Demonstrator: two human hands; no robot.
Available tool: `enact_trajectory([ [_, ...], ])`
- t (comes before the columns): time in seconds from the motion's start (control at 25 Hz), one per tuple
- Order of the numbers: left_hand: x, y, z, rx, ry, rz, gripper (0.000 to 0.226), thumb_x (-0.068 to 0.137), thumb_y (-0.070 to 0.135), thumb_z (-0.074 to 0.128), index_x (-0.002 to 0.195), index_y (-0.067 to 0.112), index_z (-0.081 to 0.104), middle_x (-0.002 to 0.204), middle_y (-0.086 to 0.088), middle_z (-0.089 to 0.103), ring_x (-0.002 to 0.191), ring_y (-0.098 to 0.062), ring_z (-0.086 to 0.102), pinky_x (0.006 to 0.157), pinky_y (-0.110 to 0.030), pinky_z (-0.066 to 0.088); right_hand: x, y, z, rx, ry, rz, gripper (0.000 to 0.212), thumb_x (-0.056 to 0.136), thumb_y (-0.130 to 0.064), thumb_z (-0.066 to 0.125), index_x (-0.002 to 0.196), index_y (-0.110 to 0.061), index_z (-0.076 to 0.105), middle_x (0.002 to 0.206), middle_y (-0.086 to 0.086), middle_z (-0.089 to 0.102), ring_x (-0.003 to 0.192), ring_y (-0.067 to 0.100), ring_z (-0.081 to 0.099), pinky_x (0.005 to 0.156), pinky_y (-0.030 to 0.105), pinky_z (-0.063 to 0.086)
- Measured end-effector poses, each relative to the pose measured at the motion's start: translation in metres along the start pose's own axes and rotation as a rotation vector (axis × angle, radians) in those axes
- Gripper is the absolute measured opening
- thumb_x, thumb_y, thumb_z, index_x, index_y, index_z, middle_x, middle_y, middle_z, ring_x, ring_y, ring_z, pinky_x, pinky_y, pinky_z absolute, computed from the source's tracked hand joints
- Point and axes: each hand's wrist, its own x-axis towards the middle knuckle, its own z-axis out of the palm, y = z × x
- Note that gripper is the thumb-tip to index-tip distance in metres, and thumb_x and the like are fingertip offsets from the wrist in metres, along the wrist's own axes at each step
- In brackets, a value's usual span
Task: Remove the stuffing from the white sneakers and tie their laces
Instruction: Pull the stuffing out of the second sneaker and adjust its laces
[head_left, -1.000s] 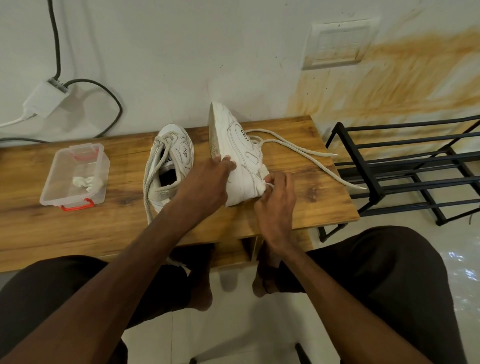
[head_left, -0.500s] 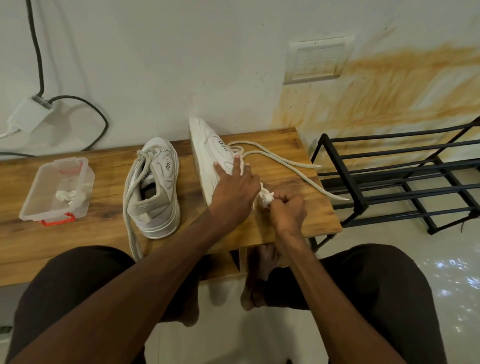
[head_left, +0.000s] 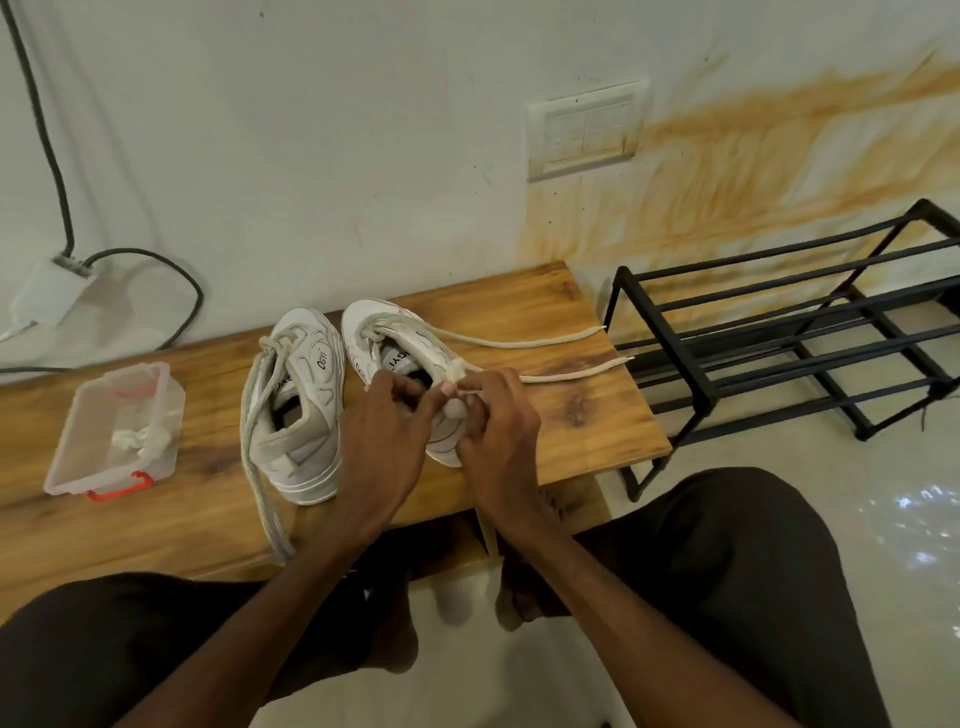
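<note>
A second ago the right sneaker (head_left: 410, 338) lay tipped on its side under our left hand (head_left: 387, 441). Now it stands upright on its sole on the table (head_left: 571, 431), toe toward 12 o'clock, just beside the left sneaker (head_left: 306, 374) at its 9 o'clock. Our hands have come together over its heel end at 6 o'clock and touch each other. The left hand's fingers curl on the collar, and the right hand (head_left: 498, 431) pinches a small pale wad of stuffing (head_left: 456, 370) at the shoe's mouth. A pale strip hangs below the right hand over the table edge; we cannot tell whether it is paper or lace. We judge that righting the shoe means the stuffing is nearly out of it. The wad would likely go to the clear box (head_left: 124, 375) far out at 9 o'clock, where other white wads (head_left: 137, 439) already lie. The laces (head_left: 561, 340) trail loose toward 3 o'clock, and the left sneaker's hang untied too, so all the tying remains.
</note>
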Motion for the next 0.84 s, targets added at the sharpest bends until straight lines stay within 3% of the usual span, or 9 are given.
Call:
enact_trajectory([
  [0.08, 0.003, 0.0, -0.005, 0.029, -0.058, 0.043, 0.031, 0.091, 0.045, 0.059, 0.096, 0.017, 0.072, 0.079, 0.006, 0.071, 0.072, -0.007, 0.064, 0.063, -0.015, 0.042, 0.003, 0.007, 0.003, -0.035, 0.038, 0.111, 0.018, 0.085, 0.005, 0.05, 0.096, -0.004, 0.062, 0.092, 0.009, 0.061, 0.083, 0.016, 0.055, 0.071, 0.033, 0.05],
  [0.12, 0.003, 0.0, -0.005, 0.046, -0.083, 0.045, 0.029, 0.094, 0.039, 0.057, 0.091, 0.015, 0.073, 0.074, 0.003, 0.071, 0.069, -0.008, 0.064, 0.059, -0.014, 0.041, 0.002, 0.005, 0.004, -0.036, 0.037, 0.124, 0.018, 0.085, 0.001, 0.05, 0.096, -0.004, 0.062, 0.092, 0.008, 0.062, 0.083, 0.017, 0.055, 0.072, 0.035, 0.049],
  [0.2, 0.003, 0.002, -0.007, 0.034, -0.109, -0.018, 0.033, 0.097, 0.033, 0.052, 0.083, 0.011, 0.072, 0.071, -0.003, 0.07, 0.071, -0.016, 0.066, 0.058, -0.02, 0.042, -0.005, -0.01, 0.005, -0.02, -0.02, 0.033, 0.015, 0.091, -0.012, 0.05, 0.096, -0.004, 0.062, 0.093, 0.008, 0.06, 0.082, 0.015, 0.054, 0.069, 0.024, 0.045],
  [0.32, 0.006, 0.009, -0.009, 0.014, -0.136, -0.156, 0.058, 0.097, 0.054, 0.039, 0.074, 0.012, 0.071, 0.068, -0.003, 0.069, 0.068, -0.015, 0.064, 0.06, -0.028, 0.043, -0.008, -0.022, 0.006, -0.034, -0.115, -0.089, 0.011, 0.092, -0.008, 0.055, 0.1, -0.004, 0.061, 0.099, 0.007, 0.056, 0.086, 0.016, 0.054, 0.069, 0.028, 0.048],
  [0.4, 0.012, 0.013, -0.011, 0.027, -0.139, -0.192, 0.064, 0.093, 0.066, 0.032, 0.066, 0.022, 0.07, 0.064, 0.003, 0.067, 0.065, -0.008, 0.059, 0.06, -0.027, 0.039, -0.01, -0.019, 0.006, -0.031, -0.115, -0.06, 0.013, 0.096, -0.011, 0.051, 0.104, -0.007, 0.061, 0.101, 0.003, 0.057, 0.092, 0.015, 0.053, 0.074, 0.031, 0.047],
  [0.48, 0.016, 0.011, -0.012, 0.089, -0.135, -0.154, 0.054, 0.09, 0.069, 0.037, 0.073, 0.031, 0.071, 0.062, 0.007, 0.067, 0.063, -0.004, 0.06, 0.058, -0.023, 0.039, -0.023, -0.017, 0.005, -0.052, -0.116, -0.011, 0.017, 0.098, -0.016, 0.052, 0.111, -0.013, 0.063, 0.107, -0.002, 0.058, 0.1, 0.012, 0.05, 0.081, 0.026, 0.045],
  [0.64, 0.021, 0.005, -0.013, 0.17, -0.074, -0.096, 0.031, 0.082, 0.054, 0.064, 0.089, 0.027, 0.079, 0.076, 0.003, 0.075, 0.07, -0.011, 0.065, 0.059, -0.023, 0.046, -0.033, -0.013, 0.002, 0.1, -0.017, 0.073, 0.025, 0.092, -0.015, 0.063, 0.116, -0.017, 0.068, 0.11, -0.005, 0.063, 0.103, 0.011, 0.058, 0.083, 0.024, 0.049],
  [0.76, 0.026, 0.001, -0.017, 0.102, -0.061, -0.119, 0.028, 0.081, 0.049, 0.068, 0.09, 0.025, 0.08, 0.079, 0.003, 0.075, 0.073, -0.013, 0.066, 0.065, -0.029, 0.051, -0.016, -0.011, -0.001, 0.221, -0.021, 0.167, 0.023, 0.091, -0.01, 0.062, 0.113, -0.013, 0.07, 0.106, -0.003, 0.067, 0.099, 0.004, 0.062, 0.081, 0.019, 0.052],
  [0.84, 0.023, 0.0, -0.014, 0.216, -0.025, -0.066, 0.034, 0.082, 0.056, 0.064, 0.085, 0.026, 0.078, 0.076, 0.006, 0.073, 0.072, -0.012, 0.065, 0.062, -0.028, 0.048, -0.017, -0.012, -0.002, 0.154, -0.055, 0.224, 0.025, 0.093, -0.01, 0.058, 0.116, -0.012, 0.068, 0.108, -0.002, 0.067, 0.1, 0.002, 0.061, 0.082, 0.015, 0.05],
])
